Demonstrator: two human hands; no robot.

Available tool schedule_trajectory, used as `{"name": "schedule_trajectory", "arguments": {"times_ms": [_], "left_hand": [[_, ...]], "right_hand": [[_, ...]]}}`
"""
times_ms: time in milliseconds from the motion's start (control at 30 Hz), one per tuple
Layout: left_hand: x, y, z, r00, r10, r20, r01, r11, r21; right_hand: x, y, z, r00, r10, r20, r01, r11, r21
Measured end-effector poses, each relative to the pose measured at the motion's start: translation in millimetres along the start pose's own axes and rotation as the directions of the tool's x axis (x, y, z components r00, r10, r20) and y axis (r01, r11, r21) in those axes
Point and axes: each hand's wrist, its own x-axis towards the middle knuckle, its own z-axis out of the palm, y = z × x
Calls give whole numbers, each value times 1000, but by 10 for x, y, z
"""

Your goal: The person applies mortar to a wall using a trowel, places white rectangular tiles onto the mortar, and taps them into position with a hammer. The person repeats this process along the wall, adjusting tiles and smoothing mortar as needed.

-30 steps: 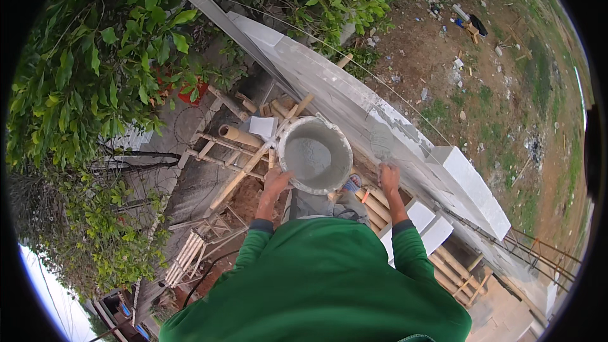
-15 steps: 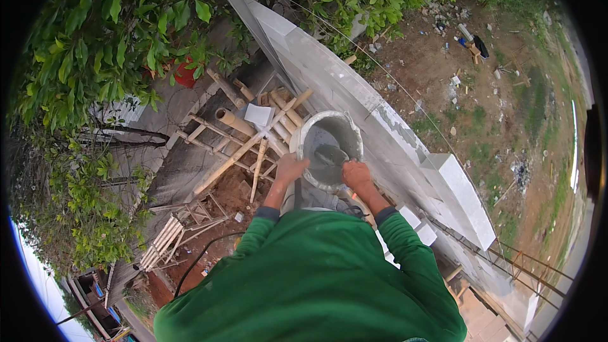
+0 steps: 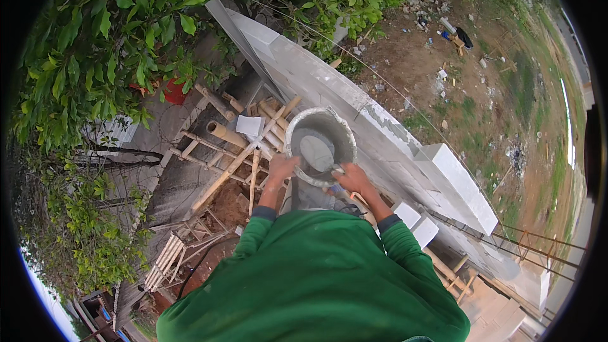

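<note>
My left hand (image 3: pixel 284 166) is closed on the left rim of a round, mortar-crusted bucket (image 3: pixel 343 132), which hangs in front of me above bamboo scaffolding (image 3: pixel 223 177). My right hand (image 3: pixel 347 176) is wrapped round the handle of a trowel, whose pale grey blade (image 3: pixel 315 149) lies inside the bucket among wet grey mortar. A wall of light grey blocks (image 3: pixel 386 133) runs diagonally just beyond the bucket, with patches of mortar along its top.
Loose white blocks (image 3: pixel 423 228) lie at my right. A string crosses above the wall. Rebar (image 3: pixel 532 247) sticks out at the lower right. Leafy branches (image 3: pixel 88 44) fill the left, over coiled wire. Dirt ground with rubble (image 3: pixel 475 88) lies beyond the wall.
My right hand has come leftward from beside the wall to the bucket, bringing the trowel blade down into it. My left hand stays on the rim.
</note>
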Motion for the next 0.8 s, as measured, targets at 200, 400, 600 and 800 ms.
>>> {"name": "schedule_trajectory", "arguments": {"times_ms": [200, 400, 600, 800], "left_hand": [[441, 93, -312, 976, -215, 48, 220, 948, -230], [1405, -72, -1118, 947, -313, 73, 311, 833, -457], [2227, -313, -1766, 951, -303, 63, 302, 865, -401], [2674, -852, -2851, 956, 122, 267, -195, 944, 267]], "right_hand": [[17, 547, -8, 975, 130, -178, -92, 974, 209], [594, 1241, 5, 820, 430, -378, -334, 896, 294], [1417, 1254, -475, 639, 507, -579, -406, 861, 306], [2295, 706, -380, 769, 382, -512, -325, 924, 201]]}}
